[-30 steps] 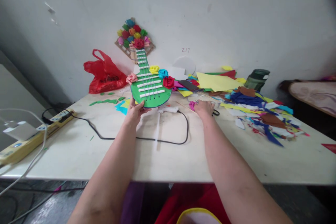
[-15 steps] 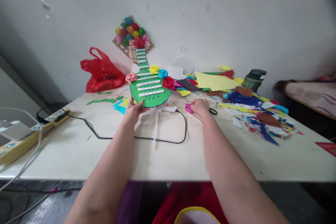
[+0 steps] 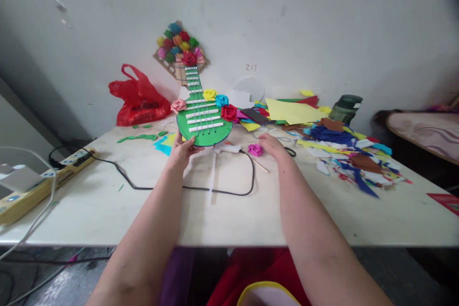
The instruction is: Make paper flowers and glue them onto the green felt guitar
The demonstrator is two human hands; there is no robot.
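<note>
My left hand (image 3: 181,150) is closed round the lower edge of a green paper guitar (image 3: 206,124), thumb on its front, and holds it tilted up. White strips, strings and paper flowers in pink, yellow, blue and red decorate the guitar. On the table to its right lies a magenta paper flower (image 3: 255,149). Just right of this flower, my right hand (image 3: 272,147) rests low over the table, fingers stretched forward and partly hidden, with nothing visible in them. A white glue gun (image 3: 229,148) with a glue stick lies below the guitar. A thin wooden stick (image 3: 261,166) lies nearby.
Scissors with a black handle (image 3: 291,152) lie beside my right wrist. Paper scraps (image 3: 366,162), coloured sheets (image 3: 292,111), a dark phone (image 3: 254,115) and a green bottle (image 3: 346,108) are on the right. A red bag (image 3: 139,100) and a power strip (image 3: 73,167) are on the left.
My right hand has let go of the magenta flower, which now lies in full view on the table. That hand has shifted slightly away from it. My left hand still holds the guitar.
</note>
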